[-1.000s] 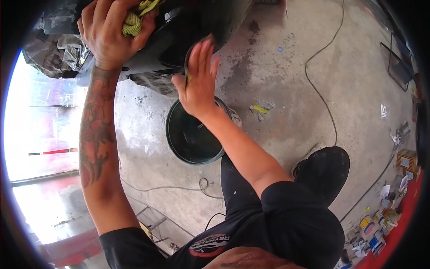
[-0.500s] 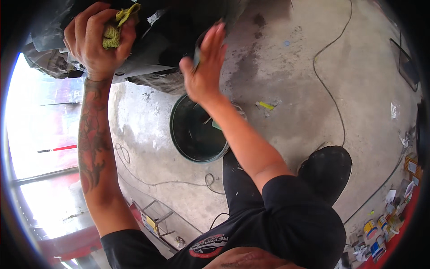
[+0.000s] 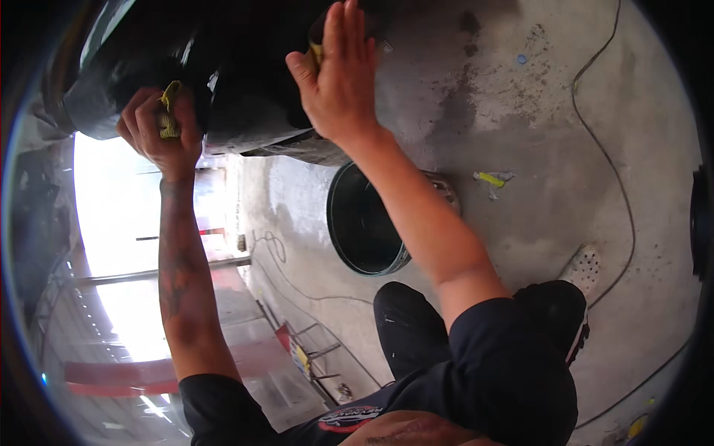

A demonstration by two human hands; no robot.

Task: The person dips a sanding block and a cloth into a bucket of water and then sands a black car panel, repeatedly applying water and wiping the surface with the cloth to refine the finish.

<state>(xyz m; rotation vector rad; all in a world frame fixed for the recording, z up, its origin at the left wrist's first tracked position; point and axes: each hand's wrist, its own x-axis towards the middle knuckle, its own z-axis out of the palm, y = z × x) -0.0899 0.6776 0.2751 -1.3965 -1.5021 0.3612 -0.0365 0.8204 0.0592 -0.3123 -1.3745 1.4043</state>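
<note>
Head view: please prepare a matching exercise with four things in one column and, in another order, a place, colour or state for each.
1. Cloth
2. Bucket
3. Shoe
4. Right hand

A. Pale, with small holes
B. Open, held flat
C. Gripped in the left hand
D. Round, dark inside

Pairs: 1-C, 2-D, 3-A, 4-B

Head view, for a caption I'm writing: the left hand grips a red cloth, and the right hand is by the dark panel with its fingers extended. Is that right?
Not quite: the cloth is yellow-green, not red, as the head view shows. The left hand does grip it, and the right hand is by the dark panel, fingers extended.
</note>
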